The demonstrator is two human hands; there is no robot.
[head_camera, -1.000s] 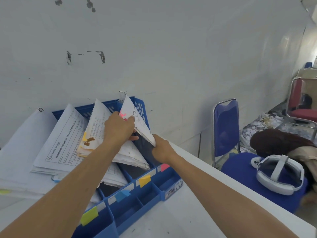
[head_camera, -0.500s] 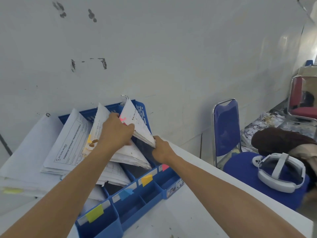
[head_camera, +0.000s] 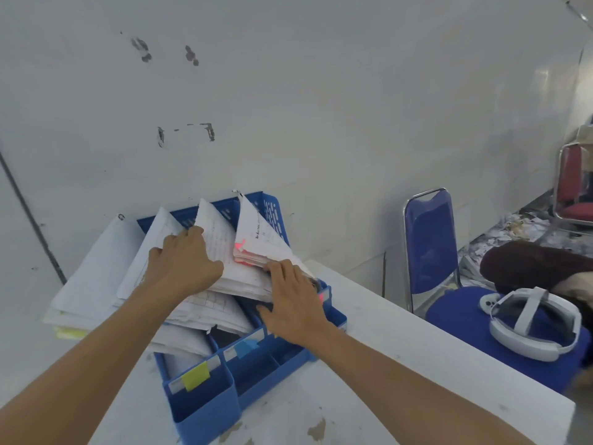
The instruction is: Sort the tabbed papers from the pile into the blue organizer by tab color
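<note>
Scuffed white wall (head_camera: pixel 321 107) backs a white worktop (head_camera: pixel 401 364), where the slotted blue plastic organizer (head_camera: pixel 205 409) sits at 6 o'clock. Both hands lie flat, gripping nothing: the left hand (head_camera: pixel 184 261) spreads over filed sheets, and the right hand (head_camera: pixel 293 308) presses the pink-tabbed white papers (head_camera: pixel 256 248) down into the 3 o'clock slot (its label is pink). Judging by the thick loose pile (head_camera: pixel 93 277) at 9 o'clock, much sorting remains.
</note>
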